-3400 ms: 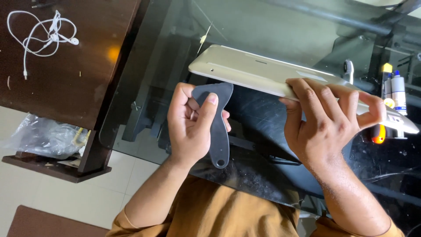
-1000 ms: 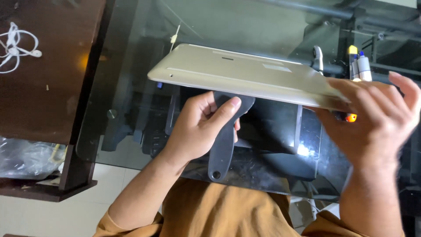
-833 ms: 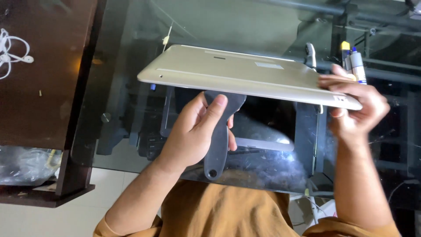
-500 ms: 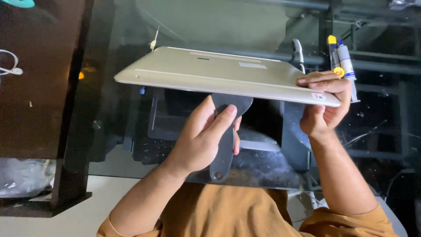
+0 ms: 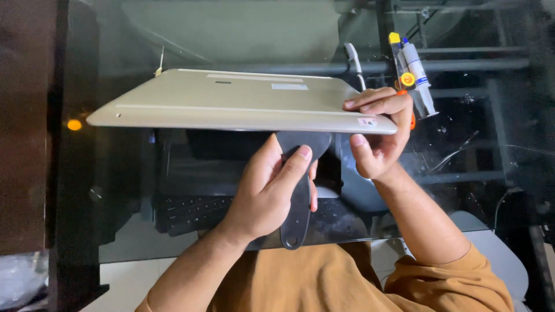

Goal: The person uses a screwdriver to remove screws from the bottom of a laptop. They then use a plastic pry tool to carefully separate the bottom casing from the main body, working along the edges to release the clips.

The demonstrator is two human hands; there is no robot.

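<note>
A flat champagne-coloured tablet [image 5: 231, 104] is held level above a glass table, its back side up. My right hand [image 5: 378, 136] grips its right end, fingers on top and thumb underneath. My left hand [image 5: 269, 190] is closed on a dark grey flat pry tool [image 5: 299, 190] with a wide rounded head and a hole at the handle's end. The tool's head touches the tablet's near edge from below, close to the right hand.
The glass table [image 5: 474, 144] shows a dark keyboard [image 5: 191, 211] and metal frame bars beneath it. Small tubes and a pen-like tool [image 5: 413, 63] lie behind the tablet's right end. A dark wooden surface [image 5: 23, 127] borders the left side.
The tablet has swung from tilted to nearly level. My right hand slid from under its far right end to gripping that end. The pry tool's head stayed against the near edge.
</note>
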